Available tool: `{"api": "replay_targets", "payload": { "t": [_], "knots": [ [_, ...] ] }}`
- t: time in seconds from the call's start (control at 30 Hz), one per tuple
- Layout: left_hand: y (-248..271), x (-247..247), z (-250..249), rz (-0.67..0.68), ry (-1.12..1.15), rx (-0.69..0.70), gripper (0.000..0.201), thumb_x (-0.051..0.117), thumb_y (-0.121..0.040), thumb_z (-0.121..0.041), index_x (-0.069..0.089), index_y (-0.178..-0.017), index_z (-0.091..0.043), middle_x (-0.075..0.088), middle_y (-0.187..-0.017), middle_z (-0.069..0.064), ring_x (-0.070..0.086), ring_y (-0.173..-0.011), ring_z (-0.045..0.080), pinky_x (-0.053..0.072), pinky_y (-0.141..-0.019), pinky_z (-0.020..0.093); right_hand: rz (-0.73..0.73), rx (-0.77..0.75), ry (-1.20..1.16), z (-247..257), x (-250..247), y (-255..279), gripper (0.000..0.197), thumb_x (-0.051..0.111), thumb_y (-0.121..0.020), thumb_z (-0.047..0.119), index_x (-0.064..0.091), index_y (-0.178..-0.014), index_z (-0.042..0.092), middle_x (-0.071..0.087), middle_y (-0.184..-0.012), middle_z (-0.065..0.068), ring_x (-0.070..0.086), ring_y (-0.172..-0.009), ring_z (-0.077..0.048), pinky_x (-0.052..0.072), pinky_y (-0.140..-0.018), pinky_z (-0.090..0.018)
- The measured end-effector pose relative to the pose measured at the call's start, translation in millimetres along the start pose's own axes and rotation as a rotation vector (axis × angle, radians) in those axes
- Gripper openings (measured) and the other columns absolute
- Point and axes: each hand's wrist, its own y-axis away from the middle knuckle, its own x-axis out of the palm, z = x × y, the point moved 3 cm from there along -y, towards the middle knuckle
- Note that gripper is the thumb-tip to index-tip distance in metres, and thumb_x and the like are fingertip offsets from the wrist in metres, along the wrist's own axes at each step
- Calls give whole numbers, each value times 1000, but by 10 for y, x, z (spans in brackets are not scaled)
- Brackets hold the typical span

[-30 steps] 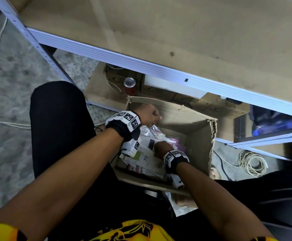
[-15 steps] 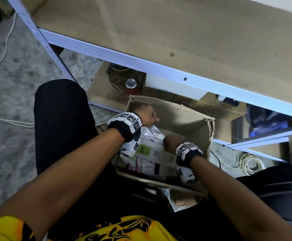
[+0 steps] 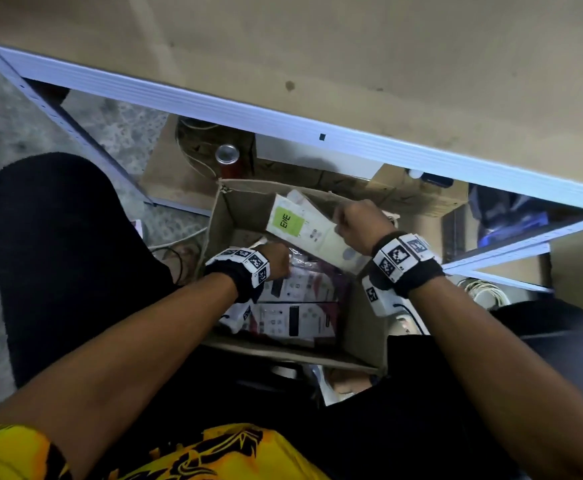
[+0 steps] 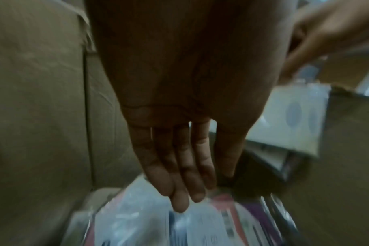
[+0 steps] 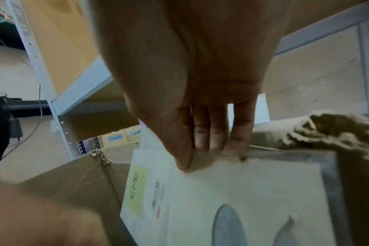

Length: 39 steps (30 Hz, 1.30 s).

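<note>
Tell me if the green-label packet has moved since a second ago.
Yes. The right hand has lifted the packet off the stack, toward the box's far wall.

I see the left hand and right hand bare, without gloves, and the forearms without sleeves. The left band and right band are black elastic, each ringed with white tiles printed with black square codes. A white camera block with one more code sits under the right band, and a similar block sits under the left. The shirt is yellow with black print, and the trousers are black.
</note>
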Motion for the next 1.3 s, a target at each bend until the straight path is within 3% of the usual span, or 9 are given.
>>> {"api": "replay_targets", "payload": {
  "t": [0.17,0.27,0.37,0.47,0.63,0.8,0.97,1.1,1.3],
  "knots": [
    [-326,553,-76,231,-82,41,37,72,-86,-25,70,-119,-7,64,-128,16,62,-115,30,52,-97,39,-47,-63,-39,14,-83,-108,12,57,-88,10,56,-90,21,56,-78,5,62,-79,-26,47,-63,-29],
    [-487,840,-14,294,-193,44,60,73,-86,-28,51,-138,-6,45,-147,17,50,-130,32,47,-104,41,-53,-93,-13,3,-123,-133,8,56,-90,13,54,-92,21,62,-92,-4,62,-83,-29,56,-70,-39],
    [-563,1025,57,249,-249,74,59,72,-86,-18,47,-138,-7,46,-144,16,51,-129,31,47,-104,40,-55,-114,-27,16,-143,-141,7,56,-92,15,55,-95,21,65,-99,-8,63,-85,-30,57,-72,-42],
    [-593,1056,-39,220,-270,118,33,67,-87,-8,63,-120,-6,60,-129,17,61,-116,32,53,-94,39,-52,-106,-62,6,-163,-137,8,56,-93,17,58,-98,23,64,-102,-8,66,-79,-29,58,-72,-41],
    [-625,1012,-63,212,-223,163,19,60,-89,-5,69,-106,-4,65,-119,15,61,-113,31,52,-92,37,-44,-89,-82,24,-181,-131,13,57,-94,18,62,-104,24,65,-109,-9,64,-91,-29,56,-81,-41],
    [-617,806,110,133,-247,136,20,57,-89,-9,68,-106,-8,62,-116,17,63,-105,35,43,-75,32,-45,-63,-118,56,-202,-120,15,57,-95,19,64,-106,26,64,-112,-9,66,-82,-28,58,-77,-42],
    [-567,754,277,178,-261,82,31,61,-85,-6,66,-116,-7,65,-116,14,63,-106,33,46,-76,32,-46,-73,-110,92,-196,-94,17,56,-95,14,64,-107,24,66,-111,-7,65,-75,-26,59,-74,-42],
    [-510,824,250,181,-295,84,30,61,-84,-2,66,-113,-4,67,-115,15,65,-105,33,55,-87,42,-44,-60,-120,93,-210,-99,23,55,-93,10,65,-108,25,66,-110,-6,66,-85,-26,58,-78,-43],
    [-451,881,249,148,-364,93,24,57,-89,-9,65,-112,-7,65,-119,13,64,-108,31,53,-90,40,-33,-58,-123,113,-181,-97,25,58,-90,7,68,-103,25,68,-103,-3,65,-90,-24,58,-80,-43]
  ]
}}
